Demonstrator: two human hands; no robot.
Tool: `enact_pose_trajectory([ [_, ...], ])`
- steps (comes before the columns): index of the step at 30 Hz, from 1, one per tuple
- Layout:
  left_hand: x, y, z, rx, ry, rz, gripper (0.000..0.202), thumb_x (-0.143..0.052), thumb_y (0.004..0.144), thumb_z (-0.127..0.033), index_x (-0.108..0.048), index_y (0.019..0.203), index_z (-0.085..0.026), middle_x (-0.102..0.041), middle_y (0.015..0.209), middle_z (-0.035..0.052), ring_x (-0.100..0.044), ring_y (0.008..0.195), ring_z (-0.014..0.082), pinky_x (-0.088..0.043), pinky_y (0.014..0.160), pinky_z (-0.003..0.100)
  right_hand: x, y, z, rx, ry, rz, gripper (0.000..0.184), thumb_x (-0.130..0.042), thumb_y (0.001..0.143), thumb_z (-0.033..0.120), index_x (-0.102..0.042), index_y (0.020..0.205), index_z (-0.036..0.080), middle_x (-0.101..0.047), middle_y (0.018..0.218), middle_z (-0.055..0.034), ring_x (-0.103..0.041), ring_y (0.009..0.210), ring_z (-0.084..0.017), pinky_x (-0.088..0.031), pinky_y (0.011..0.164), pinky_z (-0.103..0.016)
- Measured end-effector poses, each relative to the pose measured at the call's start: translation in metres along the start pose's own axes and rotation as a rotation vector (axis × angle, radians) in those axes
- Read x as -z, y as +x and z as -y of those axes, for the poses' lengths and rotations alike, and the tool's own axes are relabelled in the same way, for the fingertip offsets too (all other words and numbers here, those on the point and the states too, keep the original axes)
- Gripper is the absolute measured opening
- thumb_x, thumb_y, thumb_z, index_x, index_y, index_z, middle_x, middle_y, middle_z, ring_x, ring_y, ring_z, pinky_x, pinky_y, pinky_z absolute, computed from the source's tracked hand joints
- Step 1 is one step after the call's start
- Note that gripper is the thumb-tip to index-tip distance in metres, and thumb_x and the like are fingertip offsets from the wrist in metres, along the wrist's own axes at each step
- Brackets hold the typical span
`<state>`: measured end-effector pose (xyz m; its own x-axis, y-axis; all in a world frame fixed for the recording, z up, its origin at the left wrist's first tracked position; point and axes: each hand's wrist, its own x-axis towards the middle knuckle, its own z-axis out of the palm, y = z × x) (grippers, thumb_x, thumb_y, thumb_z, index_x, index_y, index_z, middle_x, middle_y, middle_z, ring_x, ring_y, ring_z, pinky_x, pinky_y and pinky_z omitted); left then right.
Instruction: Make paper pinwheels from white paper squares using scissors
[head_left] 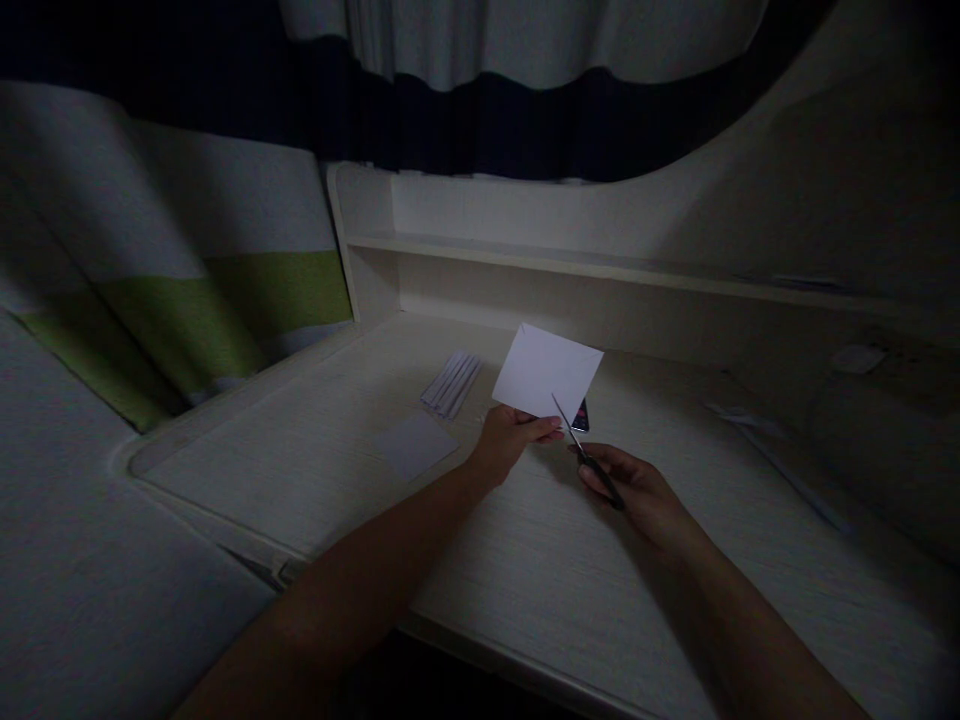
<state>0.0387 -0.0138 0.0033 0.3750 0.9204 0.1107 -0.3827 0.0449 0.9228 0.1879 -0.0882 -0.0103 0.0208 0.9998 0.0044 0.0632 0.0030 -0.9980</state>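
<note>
My left hand [510,440] pinches the lower edge of a square sheet of white paper [546,368], holding it tilted above the desk. Faint crease lines run in from the paper's corners. In my right hand [637,495] is a pair of scissors [600,478] with dark handles. Their blades point up and left and overlap the paper's lower right part; whether they are cutting into it I cannot tell. Behind that paper a dark phone-like object [582,415] shows only in part.
On the white desk [315,440], left of my hands, lie a pleated paper strip [451,383] and a flat paper square [416,445]. A shelf [540,255] runs along the back. Curtains [277,300] hang at the left, and dim flat items [787,470] lie at the right.
</note>
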Motion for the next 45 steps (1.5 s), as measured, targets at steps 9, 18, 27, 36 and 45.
enact_pose_trajectory([
  [9, -0.0006, -0.0006, -0.0011, 0.004, -0.003, 0.009, 0.021, -0.073, 0.054, -0.024, -0.064, 0.068, -0.011, -0.064, 0.063, 0.0028, -0.058, 0.055, 0.0092, -0.047, 0.061, 0.025, 0.0013, -0.0018, 0.0023, -0.023, -0.033, -0.031, 0.04, -0.07, 0.058, 0.042, -0.062, 0.092, 0.021, -0.043, 0.057, 0.0045, -0.034, 0.05, -0.007, -0.025, 0.047, -0.023],
  [18, -0.0024, -0.0024, -0.0028, -0.001, -0.022, 0.013, 0.02, -0.073, 0.052, -0.024, -0.064, 0.066, -0.013, -0.064, 0.063, 0.0014, -0.057, 0.054, 0.0087, -0.047, 0.059, 0.024, -0.0014, -0.0022, 0.0034, -0.004, -0.037, -0.025, 0.039, -0.069, 0.059, 0.043, -0.062, 0.092, 0.022, -0.038, 0.055, 0.0055, -0.032, 0.048, -0.007, -0.024, 0.046, -0.023],
  [27, -0.0001, -0.0007, -0.0008, -0.016, 0.001, 0.044, 0.02, -0.072, 0.054, -0.025, -0.065, 0.068, -0.013, -0.065, 0.064, 0.0028, -0.057, 0.054, 0.009, -0.046, 0.059, 0.024, 0.0029, 0.0001, 0.0009, -0.033, -0.029, -0.054, 0.041, -0.072, 0.054, 0.042, -0.064, 0.09, 0.024, -0.05, 0.063, 0.0016, -0.04, 0.055, -0.009, -0.032, 0.05, -0.024],
  [36, 0.0013, -0.0002, -0.0021, -0.017, 0.072, -0.017, 0.025, -0.069, 0.057, -0.032, -0.064, 0.071, -0.012, -0.063, 0.06, 0.0027, -0.056, 0.05, 0.01, -0.039, 0.049, 0.022, 0.0016, 0.0001, -0.0006, 0.001, -0.058, -0.076, 0.043, -0.071, 0.054, 0.045, -0.064, 0.09, 0.022, -0.048, 0.058, 0.0024, -0.037, 0.05, -0.008, -0.028, 0.045, -0.023],
  [45, 0.0073, 0.0042, -0.0011, -0.144, 0.065, -0.171, 0.026, -0.067, 0.06, -0.036, -0.062, 0.069, -0.012, -0.058, 0.055, 0.0015, -0.048, 0.045, 0.0071, -0.035, 0.046, 0.021, 0.0008, -0.001, 0.0029, 0.005, -0.055, -0.053, 0.039, -0.071, 0.056, 0.041, -0.064, 0.09, 0.023, -0.045, 0.057, 0.003, -0.035, 0.05, -0.008, -0.026, 0.046, -0.023],
])
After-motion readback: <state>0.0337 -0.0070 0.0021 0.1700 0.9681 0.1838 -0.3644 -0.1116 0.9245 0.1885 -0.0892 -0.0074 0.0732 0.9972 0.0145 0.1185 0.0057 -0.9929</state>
